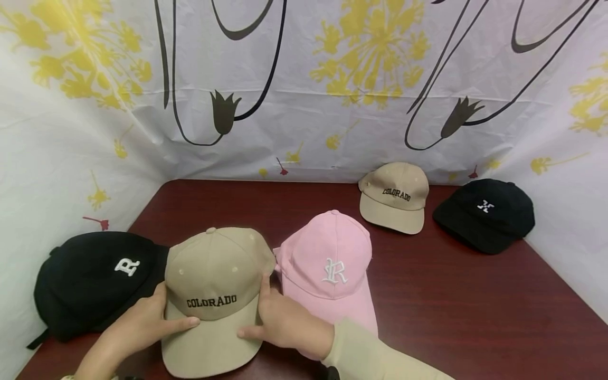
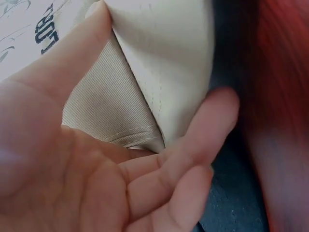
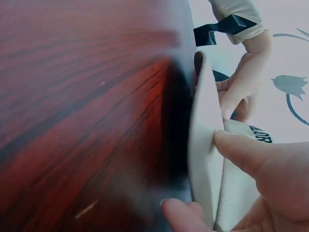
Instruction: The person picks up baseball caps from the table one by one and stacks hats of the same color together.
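A beige baseball cap (image 1: 216, 269) with dark COLORADO lettering faces me at front left, its brim toward the near edge. On its left side my left hand (image 1: 144, 322) grips the brim, thumb on top; in the left wrist view the fingers (image 2: 212, 125) curl around the brim's edge. The right hand (image 1: 290, 323) holds the other side of the brim, its thumb on the upper face. In the right wrist view the brim (image 3: 205, 140) stands between thumb and fingers, close to the tabletop. The crown's back is hidden.
A black cap (image 1: 90, 279) with a white R touches the beige cap's left side. Close on the right is a pink cap (image 1: 332, 253), partly behind my right hand. Farther back right sit a smaller beige COLORADO cap (image 1: 396, 192) and another black cap (image 1: 489, 214). Patterned cloth (image 1: 304, 126) encloses the dark red table (image 1: 456, 306).
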{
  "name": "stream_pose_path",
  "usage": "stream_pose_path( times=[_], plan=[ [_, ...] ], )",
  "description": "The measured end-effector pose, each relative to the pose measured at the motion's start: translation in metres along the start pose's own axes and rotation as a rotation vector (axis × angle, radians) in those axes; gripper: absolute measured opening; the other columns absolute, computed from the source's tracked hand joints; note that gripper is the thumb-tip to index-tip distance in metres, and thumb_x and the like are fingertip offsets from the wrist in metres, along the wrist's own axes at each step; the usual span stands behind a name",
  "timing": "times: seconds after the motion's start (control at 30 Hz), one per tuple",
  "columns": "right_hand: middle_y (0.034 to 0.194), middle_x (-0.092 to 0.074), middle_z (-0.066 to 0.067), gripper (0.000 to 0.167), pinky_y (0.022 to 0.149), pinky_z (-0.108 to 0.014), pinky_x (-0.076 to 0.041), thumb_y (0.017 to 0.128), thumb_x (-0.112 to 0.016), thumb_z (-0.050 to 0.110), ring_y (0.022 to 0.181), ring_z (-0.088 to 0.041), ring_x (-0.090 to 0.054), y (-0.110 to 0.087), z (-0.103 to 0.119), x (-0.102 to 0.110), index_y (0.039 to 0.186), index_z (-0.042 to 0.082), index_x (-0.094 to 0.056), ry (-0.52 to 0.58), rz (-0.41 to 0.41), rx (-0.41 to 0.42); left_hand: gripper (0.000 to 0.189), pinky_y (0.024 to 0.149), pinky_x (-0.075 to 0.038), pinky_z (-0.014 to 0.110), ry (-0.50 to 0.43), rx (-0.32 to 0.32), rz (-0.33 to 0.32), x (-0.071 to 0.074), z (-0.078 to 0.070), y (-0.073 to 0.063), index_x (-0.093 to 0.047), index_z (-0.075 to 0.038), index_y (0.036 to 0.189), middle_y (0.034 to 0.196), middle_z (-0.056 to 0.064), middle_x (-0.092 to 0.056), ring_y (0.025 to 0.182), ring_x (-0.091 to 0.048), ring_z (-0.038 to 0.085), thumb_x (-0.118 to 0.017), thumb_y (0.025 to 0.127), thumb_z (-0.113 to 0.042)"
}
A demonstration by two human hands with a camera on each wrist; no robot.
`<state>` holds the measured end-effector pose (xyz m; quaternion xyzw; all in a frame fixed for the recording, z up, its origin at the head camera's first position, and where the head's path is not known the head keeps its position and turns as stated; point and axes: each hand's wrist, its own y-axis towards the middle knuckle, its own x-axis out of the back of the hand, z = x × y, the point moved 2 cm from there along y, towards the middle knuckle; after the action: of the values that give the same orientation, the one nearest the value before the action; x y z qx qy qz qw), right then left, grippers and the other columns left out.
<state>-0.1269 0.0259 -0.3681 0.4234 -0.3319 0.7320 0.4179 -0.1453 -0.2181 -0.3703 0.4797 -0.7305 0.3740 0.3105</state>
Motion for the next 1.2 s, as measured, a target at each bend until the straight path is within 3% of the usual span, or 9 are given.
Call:
stream_pose_path(
  times=[0.1,0.17,0.23,0.4,0.63,0.77,1.0,1.2],
  plan=[
    [0.117,-0.055,-0.026,0.111,0.080,-0.028,-0.048,0.074,-0.069,0.051,0.099,-0.023,-0.059,0.000,0.001,-0.002,0.139,-0.015,-0.008,-0.038,-0.002,-0.009,0.114,0.072,-0.046,0.045,0.018,0.034,0.001,-0.002,-0.002,0.000,-0.008,0.019,0.134,0.097,0.030,-0.059,0.085,-0.061,0.033,-0.067,0.073,-0.056],
    [0.114,-0.057,-0.025,0.111,0.078,-0.027,-0.048,0.074,-0.071,0.050,0.097,-0.021,-0.060,0.000,0.002,-0.002,0.139,-0.015,-0.008,-0.053,-0.003,-0.009,0.115,0.065,-0.046,0.041,0.029,0.062,0.002,-0.004,-0.003,0.000,-0.008,0.016,0.136,0.081,0.016,-0.061,0.068,-0.061,0.022,-0.068,0.071,-0.057],
    [0.116,-0.057,-0.024,0.110,0.080,-0.026,-0.048,0.074,-0.071,0.049,0.100,-0.020,-0.059,-0.001,0.002,-0.003,0.139,-0.016,-0.010,-0.066,-0.003,-0.008,0.116,0.064,-0.046,0.041,0.057,0.069,-0.007,-0.004,-0.004,0.000,-0.009,0.017,0.136,0.079,0.016,-0.061,0.065,-0.061,0.022,-0.068,0.070,-0.058],
    [0.124,-0.051,-0.024,0.107,0.084,-0.026,-0.046,0.073,-0.073,0.047,0.113,-0.022,-0.051,-0.001,0.001,-0.004,0.138,-0.017,-0.016,-0.109,-0.007,-0.016,0.118,0.073,-0.044,0.052,0.116,0.014,-0.084,-0.006,-0.006,0.003,-0.015,0.019,0.135,0.112,0.034,-0.053,0.097,-0.057,0.041,-0.071,0.067,-0.059],
    [0.122,-0.053,-0.024,0.105,0.081,-0.028,-0.048,0.071,-0.075,0.045,0.107,-0.023,-0.055,-0.001,0.000,-0.003,0.137,-0.017,-0.020,-0.160,0.000,-0.018,0.116,0.075,-0.044,0.052,0.091,-0.024,-0.133,-0.011,-0.005,0.003,-0.015,0.017,0.136,0.116,0.036,-0.050,0.100,-0.055,0.042,-0.074,0.066,-0.054],
    [0.117,-0.057,-0.022,0.106,0.079,-0.028,-0.048,0.071,-0.075,0.045,0.103,-0.022,-0.057,-0.001,0.000,-0.003,0.136,-0.017,-0.021,-0.170,-0.006,-0.012,0.117,0.072,-0.045,0.051,0.098,0.004,-0.090,-0.013,-0.004,0.004,-0.011,0.020,0.135,0.110,0.035,-0.053,0.095,-0.057,0.041,-0.072,0.068,-0.055],
    [0.112,-0.060,-0.022,0.106,0.077,-0.027,-0.049,0.070,-0.075,0.046,0.101,-0.020,-0.058,0.000,0.000,-0.004,0.136,-0.017,-0.022,-0.161,-0.008,-0.021,0.120,0.065,-0.045,0.048,0.130,0.042,0.015,-0.013,-0.005,0.007,0.001,0.023,0.133,0.090,0.020,-0.063,0.080,-0.061,0.031,-0.067,0.073,-0.056],
    [0.102,-0.063,-0.021,0.105,0.075,-0.026,-0.049,0.070,-0.076,0.044,0.094,-0.020,-0.061,0.001,-0.001,-0.003,0.135,-0.019,-0.022,-0.146,-0.015,-0.004,0.123,0.068,-0.045,0.051,0.157,0.073,0.060,-0.008,-0.008,0.008,0.003,0.025,0.131,0.095,0.024,-0.062,0.085,-0.060,0.035,-0.065,0.073,-0.060]
  ],
)
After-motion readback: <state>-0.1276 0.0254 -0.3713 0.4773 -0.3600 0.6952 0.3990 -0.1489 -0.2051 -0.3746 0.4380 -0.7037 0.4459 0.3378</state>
